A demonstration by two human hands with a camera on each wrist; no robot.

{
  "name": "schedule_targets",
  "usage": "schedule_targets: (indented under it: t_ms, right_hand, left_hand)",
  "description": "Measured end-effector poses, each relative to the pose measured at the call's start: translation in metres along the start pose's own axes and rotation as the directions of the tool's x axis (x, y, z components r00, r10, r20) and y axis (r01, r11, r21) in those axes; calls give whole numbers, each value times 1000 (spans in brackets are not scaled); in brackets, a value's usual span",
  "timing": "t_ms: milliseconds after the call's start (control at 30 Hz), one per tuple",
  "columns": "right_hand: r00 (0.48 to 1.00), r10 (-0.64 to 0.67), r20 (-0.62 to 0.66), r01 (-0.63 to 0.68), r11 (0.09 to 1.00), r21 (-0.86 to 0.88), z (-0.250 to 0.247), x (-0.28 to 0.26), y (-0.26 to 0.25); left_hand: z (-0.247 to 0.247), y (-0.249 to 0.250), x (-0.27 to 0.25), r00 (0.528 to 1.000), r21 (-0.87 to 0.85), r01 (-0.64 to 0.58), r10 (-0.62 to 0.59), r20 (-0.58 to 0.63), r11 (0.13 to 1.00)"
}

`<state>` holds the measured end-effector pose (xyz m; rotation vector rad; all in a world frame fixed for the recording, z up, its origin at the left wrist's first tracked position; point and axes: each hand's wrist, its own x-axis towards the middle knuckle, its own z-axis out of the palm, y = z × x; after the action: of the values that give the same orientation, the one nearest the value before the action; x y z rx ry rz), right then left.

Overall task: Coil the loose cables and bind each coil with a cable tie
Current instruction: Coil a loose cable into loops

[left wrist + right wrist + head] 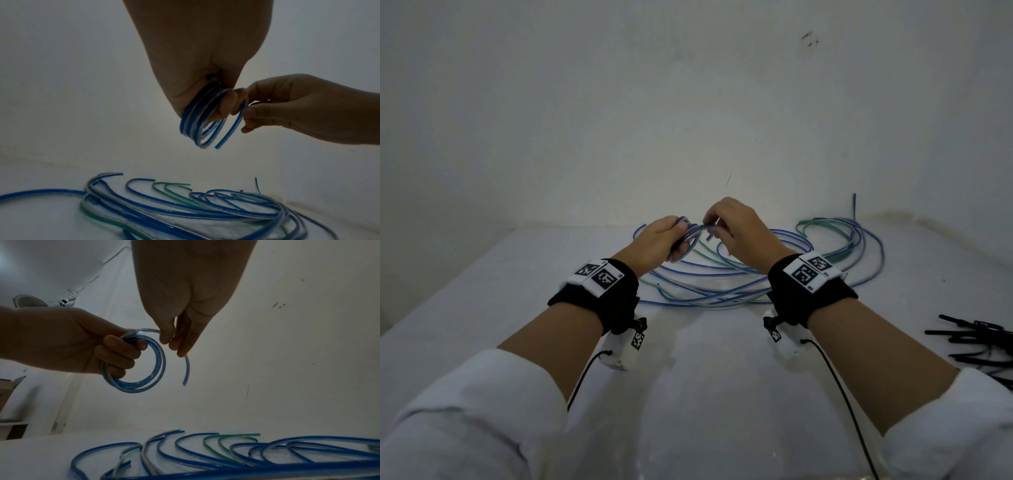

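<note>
My left hand (666, 236) grips a small coil of blue-and-clear cable (135, 383) above the table, fingers curled through its loops. The coil (192, 123) hangs below the palm in the left wrist view. My right hand (726, 228) pinches the cable's free tail (186, 369) just right of the coil; the short tail (232, 129) curves down with its cut end loose. Under both hands, loose blue and green cables (739, 274) lie spread on the white table (705, 394). Black cable ties (983, 346) lie in a pile at the table's right edge.
A white wall (688, 102) rises close behind the table. The loose cables (226, 451) reach to the back right corner, one end (854, 205) sticking up against the wall. Wrist camera leads (839, 387) trail over the near table.
</note>
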<state>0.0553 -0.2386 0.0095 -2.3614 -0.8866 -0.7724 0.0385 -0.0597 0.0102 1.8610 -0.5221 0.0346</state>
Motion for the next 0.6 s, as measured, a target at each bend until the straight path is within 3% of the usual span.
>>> schedule_targets:
  t_ms: [167, 333, 600]
  right_hand:
    - [998, -54, -18, 54, 998, 21, 0, -1, -5]
    - [996, -84, -23, 84, 996, 26, -4, -1, -5]
    - [1000, 23, 16, -24, 1000, 14, -9, -9, 17]
  left_hand:
    - [2, 3, -3, 994, 42, -6, 1, 107, 999]
    - [7, 5, -2, 990, -16, 14, -12, 137, 1000]
    - [10, 9, 6, 993, -160, 58, -40, 114, 985]
